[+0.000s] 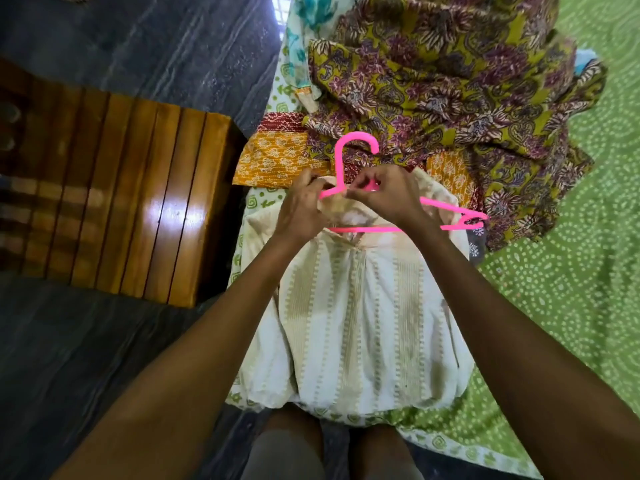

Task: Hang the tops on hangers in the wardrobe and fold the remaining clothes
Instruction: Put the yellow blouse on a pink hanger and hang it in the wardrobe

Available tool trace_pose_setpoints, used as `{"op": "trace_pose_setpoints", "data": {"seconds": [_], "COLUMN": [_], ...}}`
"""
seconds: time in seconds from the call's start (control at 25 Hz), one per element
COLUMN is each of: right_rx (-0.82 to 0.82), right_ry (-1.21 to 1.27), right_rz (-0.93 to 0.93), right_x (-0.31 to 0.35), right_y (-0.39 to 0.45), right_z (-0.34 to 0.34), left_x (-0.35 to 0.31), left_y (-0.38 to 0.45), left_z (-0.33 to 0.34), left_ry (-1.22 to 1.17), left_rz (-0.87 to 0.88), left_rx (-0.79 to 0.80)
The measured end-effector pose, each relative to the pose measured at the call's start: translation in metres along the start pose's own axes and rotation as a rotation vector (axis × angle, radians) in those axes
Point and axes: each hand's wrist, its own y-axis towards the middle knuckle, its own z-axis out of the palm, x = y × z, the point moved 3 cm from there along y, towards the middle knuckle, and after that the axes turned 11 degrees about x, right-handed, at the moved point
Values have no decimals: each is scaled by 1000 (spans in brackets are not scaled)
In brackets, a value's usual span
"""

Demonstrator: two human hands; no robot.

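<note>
A cream top with woven beige stripes (353, 327) lies on the bed in front of me. A pink plastic hanger (341, 157) sits at its neckline, hook pointing away, its right arm sticking out past the shoulder. My left hand (301, 209) pinches the collar fabric and the hanger's left arm. My right hand (388, 195) pinches the collar at the base of the hook. Both sets of fingertips meet at the neck opening.
A heap of clothes lies beyond the top: an olive and maroon floral garment (450, 88), an orange printed one (277, 161) and a white and teal one (304, 32). The green dotted bedsheet (571, 271) spreads to the right. A wooden stool (114, 188) stands left on the dark floor.
</note>
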Motion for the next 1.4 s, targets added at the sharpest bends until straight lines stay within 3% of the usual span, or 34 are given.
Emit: {"op": "trace_pose_setpoints", "data": {"seconds": [0.16, 0.24, 0.4, 0.52, 0.6, 0.76, 0.8, 0.84, 0.88, 0.96, 1.04, 1.08, 1.16, 1.24, 1.32, 1.4], "right_rx": [142, 195, 101, 32, 9, 23, 37, 41, 47, 84, 163, 181, 45, -164, -70, 189], "right_ry": [252, 339, -2, 166, 283, 365, 367, 366, 358, 351, 416, 479, 622, 675, 583, 410], "right_rz": [-64, -63, 78, 158, 132, 94, 93, 89, 75, 17, -32, -34, 23, 85, 90, 22], "right_x": [12, 2, -64, -92, -86, -73, -71, -69, -66, -59, -57, -59, -66, -83, -83, -72], "right_y": [4, 5, -15, -31, -23, -3, -2, 0, 0, -1, -3, -4, -3, 4, 11, 21], "right_z": [21, 21, -23, -30, -14, 3, 2, 2, 1, 0, -4, -9, -26, -42, -43, -36], "left_x": [-1, 5, 27, 19, 12, -9, -22, -36, -53, -78, -80, -76, -68, -58, -45, -36], "left_y": [-4, -6, 0, -2, 2, -3, -11, -17, -19, -8, 15, 25, 39, 45, 47, 44], "left_z": [-3, 0, -7, -6, -5, 0, 1, 5, 13, 32, 44, 42, 30, 21, 18, 17], "left_ry": [-167, -227, -476, -623, -761, -919, -835, -709, -558, -196, 66, 126, 138, 71, -57, -129], "left_rz": [-183, -156, -108, -90, -165, -495, -489, -363, -137, 228, 233, 174, 136, 208, 264, 265], "left_rx": [-10, -54, -94, -115, -211, -433, -511, -579, -572, -272, 90, 166, 184, 151, 109, 54]}}
